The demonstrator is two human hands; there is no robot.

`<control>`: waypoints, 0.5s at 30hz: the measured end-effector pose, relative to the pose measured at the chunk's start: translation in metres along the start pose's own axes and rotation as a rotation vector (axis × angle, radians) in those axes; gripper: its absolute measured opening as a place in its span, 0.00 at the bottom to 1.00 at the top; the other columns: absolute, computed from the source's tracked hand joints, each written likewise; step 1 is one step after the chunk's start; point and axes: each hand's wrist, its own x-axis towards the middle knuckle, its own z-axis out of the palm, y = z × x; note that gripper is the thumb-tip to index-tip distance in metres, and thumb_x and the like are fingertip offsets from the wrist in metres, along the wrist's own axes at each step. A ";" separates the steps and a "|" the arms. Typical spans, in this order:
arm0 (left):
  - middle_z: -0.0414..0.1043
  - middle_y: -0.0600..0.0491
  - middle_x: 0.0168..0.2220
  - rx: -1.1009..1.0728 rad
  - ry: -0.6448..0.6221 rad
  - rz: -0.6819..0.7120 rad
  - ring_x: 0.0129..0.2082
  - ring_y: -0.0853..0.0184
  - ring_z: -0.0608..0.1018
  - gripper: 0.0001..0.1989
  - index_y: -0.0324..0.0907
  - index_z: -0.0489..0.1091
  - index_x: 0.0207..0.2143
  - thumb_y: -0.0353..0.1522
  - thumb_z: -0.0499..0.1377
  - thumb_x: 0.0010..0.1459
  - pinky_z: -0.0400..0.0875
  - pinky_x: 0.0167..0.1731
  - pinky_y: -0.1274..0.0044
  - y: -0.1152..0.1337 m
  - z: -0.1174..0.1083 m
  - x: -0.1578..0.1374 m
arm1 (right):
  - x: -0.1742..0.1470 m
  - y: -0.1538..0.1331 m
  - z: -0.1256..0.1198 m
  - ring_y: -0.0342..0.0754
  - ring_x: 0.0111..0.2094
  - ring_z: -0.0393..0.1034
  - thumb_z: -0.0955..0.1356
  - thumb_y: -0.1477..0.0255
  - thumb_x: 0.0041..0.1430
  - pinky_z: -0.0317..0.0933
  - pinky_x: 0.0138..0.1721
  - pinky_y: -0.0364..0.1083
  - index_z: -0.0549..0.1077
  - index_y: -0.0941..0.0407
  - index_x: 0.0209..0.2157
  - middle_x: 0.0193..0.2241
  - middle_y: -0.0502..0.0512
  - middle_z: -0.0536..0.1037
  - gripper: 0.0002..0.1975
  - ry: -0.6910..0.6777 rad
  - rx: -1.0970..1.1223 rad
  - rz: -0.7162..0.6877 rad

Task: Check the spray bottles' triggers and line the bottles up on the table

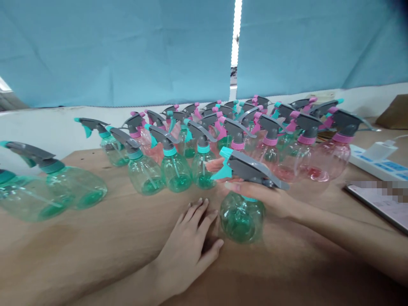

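Note:
My right hand (pixel 258 191) is wrapped round the neck of a green spray bottle (pixel 241 219), just below its grey and turquoise trigger head. The bottle is see-through, with a darker green base. Flat on the table (pixel 105 250), my left hand (pixel 193 238) lies with its fingers stretched, close to the left of that bottle and holding nothing. Behind both hands stand several more spray bottles, among them a green one (pixel 176 172) with a turquoise collar and a pink one (pixel 330 159) with a pink collar.
Two green spray bottles (pixel 76 187) stand at the far left. To the right are a white power strip (pixel 360 159) with a plug and a phone (pixel 379 204). A blue sheet (pixel 127 51) hangs behind the table, and a brown box (pixel 395 112) sits back right.

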 end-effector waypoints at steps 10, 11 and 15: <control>0.56 0.41 0.62 0.001 -0.011 -0.004 0.62 0.51 0.59 0.24 0.39 0.61 0.58 0.38 0.56 0.62 0.57 0.57 0.57 -0.001 0.000 0.000 | -0.002 0.002 -0.002 0.49 0.43 0.72 0.68 0.72 0.55 0.65 0.46 0.50 0.72 0.50 0.45 0.38 0.51 0.77 0.15 -0.007 0.012 -0.020; 0.56 0.41 0.63 0.001 -0.016 -0.006 0.62 0.51 0.59 0.24 0.39 0.61 0.58 0.38 0.56 0.62 0.57 0.57 0.56 -0.001 0.000 0.001 | -0.002 0.002 -0.002 0.49 0.41 0.72 0.69 0.72 0.54 0.66 0.45 0.50 0.73 0.50 0.43 0.35 0.50 0.77 0.13 0.005 0.002 -0.020; 0.56 0.41 0.63 0.002 -0.019 -0.007 0.62 0.51 0.58 0.24 0.39 0.60 0.59 0.38 0.55 0.62 0.56 0.57 0.56 -0.001 0.001 0.000 | -0.002 0.002 -0.001 0.48 0.32 0.72 0.68 0.71 0.54 0.68 0.41 0.51 0.73 0.50 0.39 0.25 0.47 0.75 0.08 0.025 -0.074 0.011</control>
